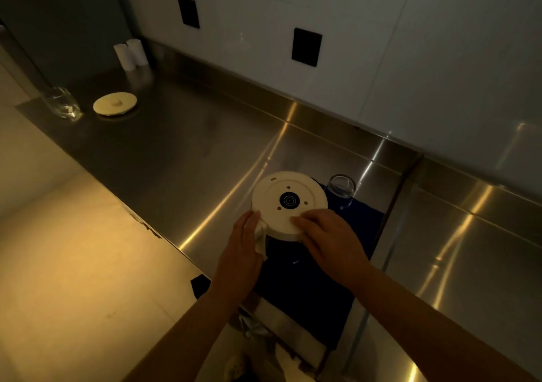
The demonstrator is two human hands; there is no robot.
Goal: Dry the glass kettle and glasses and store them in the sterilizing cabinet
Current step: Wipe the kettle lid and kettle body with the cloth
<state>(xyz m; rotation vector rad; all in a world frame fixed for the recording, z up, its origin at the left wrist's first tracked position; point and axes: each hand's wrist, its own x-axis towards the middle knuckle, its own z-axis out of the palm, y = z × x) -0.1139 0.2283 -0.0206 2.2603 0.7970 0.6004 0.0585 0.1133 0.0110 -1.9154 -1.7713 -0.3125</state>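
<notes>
No readable brand, label or writing anywhere; the only marking is a black round connector with concentric rings at the centre of the kettle's white base. The kettle (289, 201) is turned upside down, base up toward the camera, standing on a dark blue cloth (308, 282) spread over the steel worktop (181, 153); its glass body is mostly hidden under the base and hard to make out. The right hand (328, 241) lies on the near right part of the base, fingers (299, 221) roughly straight and flat on the white surface, pressing down, not wrapped around anything. The left hand (240, 252) is at the near left rim of the base, fingers curled around a small pale rag (261, 241) and holding it against the kettle's side just below the rim. A glass (341, 189) stands on the blue cloth just beyond and right of the kettle, close to it; whether they touch can't be told. A second glass (63, 103) stands far off at the left end of the worktop, with a round cream lid (115, 104) with a centre knob lying just beside it. Two white cylinders (131, 53) stand upright together at the back left corner against the wall. Two black rectangular plates (306, 47) sit on the white wall above the steel upstand. Lighting dim and yellow.
</notes>
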